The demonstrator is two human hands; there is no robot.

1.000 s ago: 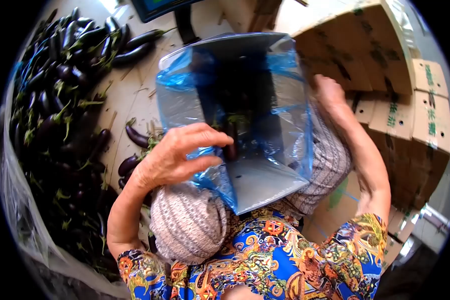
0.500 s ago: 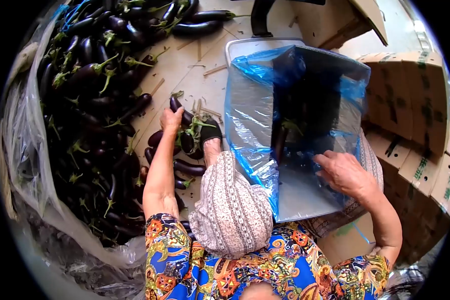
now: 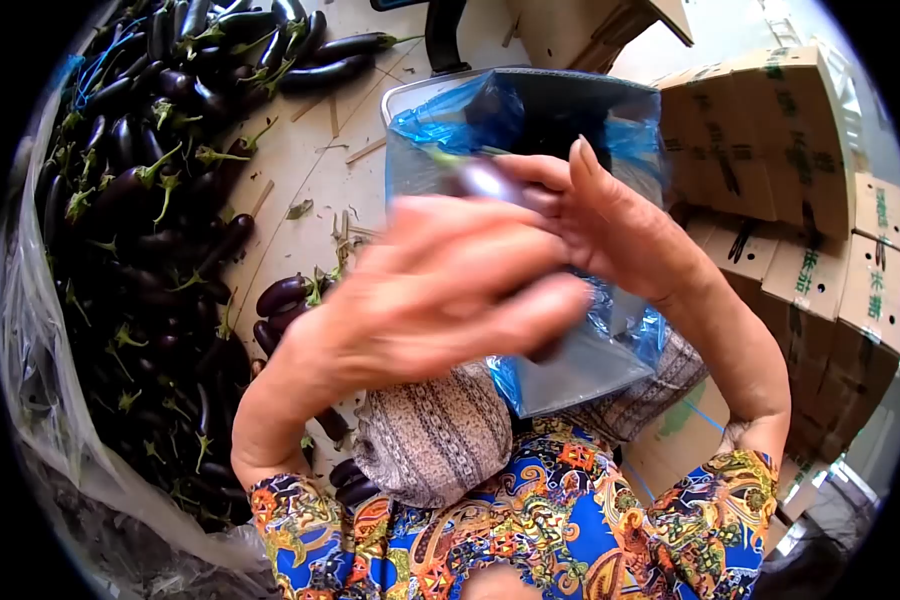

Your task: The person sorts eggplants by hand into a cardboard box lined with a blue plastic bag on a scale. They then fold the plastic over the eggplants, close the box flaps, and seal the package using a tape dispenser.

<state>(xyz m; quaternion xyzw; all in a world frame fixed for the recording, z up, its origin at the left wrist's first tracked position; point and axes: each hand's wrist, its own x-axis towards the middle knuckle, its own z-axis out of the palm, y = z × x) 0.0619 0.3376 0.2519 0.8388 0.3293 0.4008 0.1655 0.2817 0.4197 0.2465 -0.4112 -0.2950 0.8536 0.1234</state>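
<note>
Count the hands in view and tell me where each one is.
2. The left hand, blurred, is in front of the blue-lined container; the right hand is above it, by an eggplant. No other hands show.

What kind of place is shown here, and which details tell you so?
Probably a produce packing area. Loose eggplants lie heaped on the left, cardboard boxes with green print are stacked on the right, and an open container with a blue plastic liner stands between them.
</note>
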